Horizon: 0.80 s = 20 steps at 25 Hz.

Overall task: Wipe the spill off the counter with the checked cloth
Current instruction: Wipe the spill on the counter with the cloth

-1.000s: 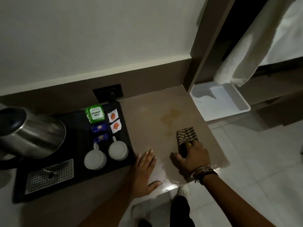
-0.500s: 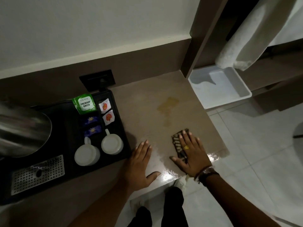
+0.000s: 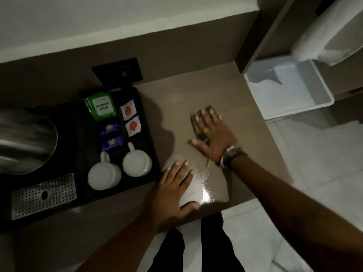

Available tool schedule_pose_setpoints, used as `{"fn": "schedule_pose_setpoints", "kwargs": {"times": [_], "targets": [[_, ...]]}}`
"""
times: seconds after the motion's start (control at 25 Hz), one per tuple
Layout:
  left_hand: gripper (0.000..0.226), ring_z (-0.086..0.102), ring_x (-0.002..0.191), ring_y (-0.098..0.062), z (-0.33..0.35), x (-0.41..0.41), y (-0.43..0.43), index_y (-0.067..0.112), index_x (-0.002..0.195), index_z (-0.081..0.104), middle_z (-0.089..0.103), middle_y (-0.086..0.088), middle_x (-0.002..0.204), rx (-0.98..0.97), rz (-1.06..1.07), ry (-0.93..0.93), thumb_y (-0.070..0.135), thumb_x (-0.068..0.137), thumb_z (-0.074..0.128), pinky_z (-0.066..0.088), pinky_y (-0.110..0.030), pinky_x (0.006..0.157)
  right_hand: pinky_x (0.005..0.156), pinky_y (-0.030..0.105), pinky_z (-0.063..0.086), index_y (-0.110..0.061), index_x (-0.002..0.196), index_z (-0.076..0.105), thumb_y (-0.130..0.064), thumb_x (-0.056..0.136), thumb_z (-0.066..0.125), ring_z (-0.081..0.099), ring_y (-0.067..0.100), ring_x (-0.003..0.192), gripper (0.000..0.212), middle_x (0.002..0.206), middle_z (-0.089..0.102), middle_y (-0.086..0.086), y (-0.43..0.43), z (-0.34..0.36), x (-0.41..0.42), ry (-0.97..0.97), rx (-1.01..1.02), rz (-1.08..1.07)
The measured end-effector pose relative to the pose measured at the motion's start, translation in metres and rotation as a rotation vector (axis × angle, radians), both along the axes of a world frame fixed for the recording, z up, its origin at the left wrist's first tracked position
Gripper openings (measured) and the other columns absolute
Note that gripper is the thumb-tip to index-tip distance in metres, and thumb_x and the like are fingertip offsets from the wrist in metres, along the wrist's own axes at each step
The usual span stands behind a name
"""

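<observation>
My right hand [image 3: 213,136] lies flat with spread fingers on the folded checked cloth [image 3: 196,122], pressing it onto the brown counter [image 3: 245,118]. The cloth covers the spot where the brownish spill lay, so the spill is hidden. A wet, shiny streak [image 3: 204,191] runs from the cloth to the counter's front edge. My left hand [image 3: 172,191] rests palm down on the counter near that edge, fingers apart, holding nothing.
A black tray [image 3: 149,134] to the left holds two white cups [image 3: 136,162], tea sachets [image 3: 101,106] and a steel kettle [image 3: 25,142]. A wall socket [image 3: 117,71] sits behind it. A white bin [image 3: 290,89] stands on the tiled floor to the right, under a hanging towel [image 3: 322,40].
My right hand has pushed the cloth away from me, from the front part of the counter onto the brownish spill. The left hand has stayed put.
</observation>
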<state>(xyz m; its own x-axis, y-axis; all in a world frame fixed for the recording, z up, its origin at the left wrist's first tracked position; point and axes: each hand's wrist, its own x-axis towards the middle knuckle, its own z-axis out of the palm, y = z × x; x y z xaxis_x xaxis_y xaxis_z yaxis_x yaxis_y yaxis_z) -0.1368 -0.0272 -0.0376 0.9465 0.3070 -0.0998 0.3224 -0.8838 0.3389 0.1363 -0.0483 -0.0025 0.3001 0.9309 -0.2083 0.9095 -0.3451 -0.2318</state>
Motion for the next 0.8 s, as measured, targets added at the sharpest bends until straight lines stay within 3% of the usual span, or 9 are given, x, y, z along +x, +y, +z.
{"fn": "schedule_pose_setpoints", "kwargs": {"times": [0.08, 0.2, 0.28, 0.36, 0.44, 0.52, 0.64, 0.72, 0.8], "targets": [[0.089, 0.002, 0.161, -0.030, 0.000, -0.001, -0.002, 0.022, 0.169, 0.019, 0.002, -0.002, 0.177, 0.019, -0.012, 0.006, 0.073, 0.100, 0.042, 0.014, -0.052, 0.125, 0.127, 0.053, 0.012, -0.026, 0.164, 0.015, -0.079, 0.097, 0.021, 0.003, 0.026, 0.159, 0.086, 0.173, 0.007, 0.003, -0.062, -0.004, -0.011, -0.008, 0.015, -0.011], [0.084, 0.001, 0.161, -0.033, -0.003, -0.002, -0.003, 0.027, 0.169, 0.015, 0.001, -0.001, 0.177, 0.059, -0.041, 0.024, 0.074, 0.103, 0.036, 0.012, -0.054, 0.123, 0.125, 0.057, 0.019, -0.027, 0.162, 0.025, -0.083, 0.093, 0.025, 0.013, 0.029, 0.158, 0.089, 0.171, 0.019, 0.002, -0.109, -0.004, 0.031, -0.035, 0.000, -0.237], [0.083, 0.001, 0.161, -0.036, -0.008, -0.001, -0.001, 0.028, 0.169, 0.011, 0.001, -0.001, 0.177, 0.072, -0.056, 0.017, 0.075, 0.104, 0.032, 0.010, -0.055, 0.124, 0.125, 0.057, 0.017, -0.027, 0.163, 0.023, -0.086, 0.091, 0.025, 0.011, 0.029, 0.158, 0.093, 0.172, 0.017, 0.002, -0.074, -0.002, 0.072, -0.061, 0.030, -0.332], [0.084, 0.004, 0.160, -0.038, -0.013, -0.001, -0.003, 0.027, 0.168, 0.010, 0.004, -0.004, 0.177, 0.085, -0.063, 0.002, 0.076, 0.103, 0.031, 0.011, -0.056, 0.125, 0.128, 0.051, 0.007, -0.030, 0.164, 0.016, -0.092, 0.086, 0.019, 0.004, 0.028, 0.159, 0.099, 0.173, 0.009, 0.001, -0.009, 0.000, 0.092, -0.027, 0.035, -0.380], [0.085, 0.005, 0.160, -0.038, -0.016, -0.001, -0.005, 0.025, 0.168, 0.017, 0.006, -0.006, 0.176, 0.099, -0.051, -0.001, 0.077, 0.102, 0.034, 0.013, -0.057, 0.125, 0.128, 0.051, 0.003, -0.029, 0.164, 0.017, -0.092, 0.085, 0.018, 0.003, 0.032, 0.159, 0.102, 0.173, 0.008, 0.005, 0.051, -0.005, 0.081, -0.035, 0.034, -0.309], [0.085, 0.004, 0.160, -0.037, -0.014, 0.001, -0.003, 0.025, 0.168, 0.022, 0.006, -0.005, 0.176, 0.094, -0.045, -0.009, 0.077, 0.102, 0.036, 0.013, -0.057, 0.126, 0.127, 0.055, 0.008, -0.029, 0.164, 0.016, -0.087, 0.086, 0.027, 0.004, 0.034, 0.159, 0.098, 0.173, 0.009, 0.006, 0.073, -0.008, 0.037, -0.057, 0.027, -0.095], [0.082, 0.006, 0.160, -0.036, -0.004, -0.002, -0.002, 0.025, 0.165, 0.031, 0.017, -0.005, 0.174, 0.064, -0.070, -0.007, 0.075, 0.101, 0.039, 0.017, -0.059, 0.124, 0.126, 0.057, 0.013, -0.031, 0.164, 0.014, -0.080, 0.093, 0.029, 0.004, 0.030, 0.159, 0.088, 0.173, 0.009, 0.002, -0.008, -0.009, -0.031, -0.044, -0.022, 0.169], [0.081, 0.009, 0.160, -0.038, 0.001, 0.003, -0.001, 0.025, 0.164, 0.032, 0.019, -0.006, 0.174, 0.045, -0.058, 0.019, 0.074, 0.100, 0.040, 0.019, -0.061, 0.123, 0.126, 0.057, 0.015, -0.030, 0.162, 0.021, -0.079, 0.095, 0.027, 0.010, 0.029, 0.159, 0.084, 0.172, 0.015, 0.002, -0.069, -0.007, -0.025, -0.016, -0.010, 0.141], [0.083, 0.010, 0.159, -0.039, 0.000, 0.002, -0.003, 0.024, 0.164, 0.031, 0.019, -0.007, 0.174, 0.025, -0.037, 0.032, 0.074, 0.099, 0.044, 0.017, -0.060, 0.124, 0.125, 0.059, 0.017, -0.028, 0.161, 0.025, -0.080, 0.094, 0.025, 0.015, 0.032, 0.157, 0.084, 0.170, 0.022, 0.005, -0.094, -0.001, 0.016, -0.034, -0.066, -0.035]]}}
